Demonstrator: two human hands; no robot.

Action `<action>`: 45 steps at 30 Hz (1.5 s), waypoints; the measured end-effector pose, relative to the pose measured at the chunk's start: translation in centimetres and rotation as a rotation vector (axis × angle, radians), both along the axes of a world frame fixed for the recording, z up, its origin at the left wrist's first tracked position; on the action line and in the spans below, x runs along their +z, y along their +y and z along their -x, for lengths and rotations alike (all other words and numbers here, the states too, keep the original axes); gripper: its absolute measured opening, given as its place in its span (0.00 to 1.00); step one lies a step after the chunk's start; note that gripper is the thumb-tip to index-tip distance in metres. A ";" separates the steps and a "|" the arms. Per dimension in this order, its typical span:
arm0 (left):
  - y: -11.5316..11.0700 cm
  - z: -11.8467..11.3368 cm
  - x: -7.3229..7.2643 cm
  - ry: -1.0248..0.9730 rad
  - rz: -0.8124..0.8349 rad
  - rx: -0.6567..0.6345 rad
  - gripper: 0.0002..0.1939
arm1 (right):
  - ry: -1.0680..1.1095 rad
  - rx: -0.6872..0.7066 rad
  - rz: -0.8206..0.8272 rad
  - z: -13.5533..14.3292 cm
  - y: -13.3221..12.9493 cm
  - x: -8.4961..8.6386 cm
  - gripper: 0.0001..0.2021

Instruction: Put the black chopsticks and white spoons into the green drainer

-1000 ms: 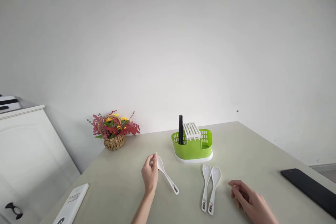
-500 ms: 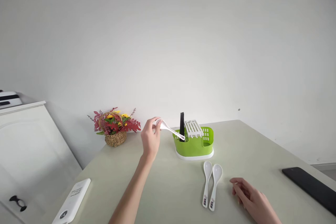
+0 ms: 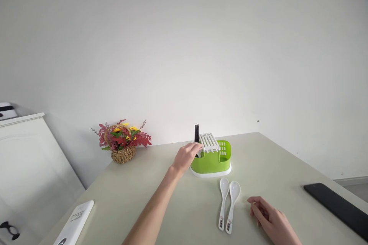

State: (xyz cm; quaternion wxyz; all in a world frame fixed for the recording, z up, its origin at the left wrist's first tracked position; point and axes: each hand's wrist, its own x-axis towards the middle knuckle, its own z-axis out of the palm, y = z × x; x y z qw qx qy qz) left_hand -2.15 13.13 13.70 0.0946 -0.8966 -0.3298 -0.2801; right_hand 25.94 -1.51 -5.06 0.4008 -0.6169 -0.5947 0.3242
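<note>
At the left end of a green cutlery holder (image 3: 209, 163), my left hand (image 3: 187, 156) is closed on a white spoon (image 3: 198, 153). Most of that spoon is hidden by my fingers and the holder's wall. Black chopsticks (image 3: 196, 134) stand upright in the same left compartment, just behind my fingertips. My right hand (image 3: 266, 214) rests on the table, loosely bent with fingers slightly apart and nothing in it. Nearest to it lies one white spoon (image 3: 234, 203), with another white spoon (image 3: 223, 201) beside it, both bowls pointing toward the holder.
A white slotted rack (image 3: 209, 142) sits across the holder's top. Behind my left arm is a wicker basket of flowers (image 3: 123, 153). A white box-like object (image 3: 75, 222) lies at the table's left edge, a black phone-like slab (image 3: 336, 208) on the right. A white cabinet (image 3: 34, 168) stands left.
My left hand has moved right and down with the spoon, from beside the holder to its left compartment. My right hand stays in place on the table; the view has shifted slightly.
</note>
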 end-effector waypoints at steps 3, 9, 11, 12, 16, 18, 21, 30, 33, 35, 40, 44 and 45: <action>-0.4 0.5 -1.1 -0.005 0.043 0.001 0.13 | 0.001 0.007 0.015 0.0 0.0 0.1 0.20; -1.3 0.4 -1.9 -0.090 0.029 0.029 0.11 | 0.009 0.005 0.019 0.0 -0.3 0.2 0.19; -1.6 0.5 -1.7 -0.087 0.047 0.049 0.12 | 0.012 0.008 0.027 -0.1 -0.3 0.2 0.19; -1.8 0.6 -1.6 -0.085 0.061 0.069 0.13 | 0.014 0.010 0.029 -0.1 -0.3 0.2 0.19; -2.1 1.2 -1.0 -0.098 0.111 0.137 0.17 | 0.024 0.004 0.014 -0.1 -0.2 0.2 0.19; -2.2 1.5 -0.9 -0.101 0.133 0.145 0.19 | 0.034 -0.005 0.007 0.0 -0.2 0.2 0.18; -2.3 1.7 -1.1 -0.097 0.181 0.158 0.21 | 0.045 -0.010 0.012 0.0 -0.2 0.4 0.18; -1.7 1.6 -2.7 -0.130 0.150 0.276 0.14 | 0.053 0.010 0.028 -0.1 -0.3 0.1 0.18; -1.7 1.0 -3.0 -0.128 0.128 0.278 0.14 | 0.050 0.010 0.034 -0.1 -0.3 0.1 0.19; -1.7 0.7 -3.1 -0.125 0.125 0.273 0.15 | 0.044 0.004 0.038 -0.1 -0.3 0.3 0.19; -2.1 0.8 -3.0 -0.080 0.097 0.257 0.17 | 0.015 0.004 0.044 -0.1 -0.2 0.5 0.20; -2.5 1.5 -2.5 -0.049 0.135 0.264 0.19 | 0.019 0.004 0.033 -0.1 -0.2 0.5 0.20; -2.5 1.7 -2.3 -0.040 0.153 0.269 0.19 | 0.021 0.000 0.032 -0.1 -0.2 0.5 0.20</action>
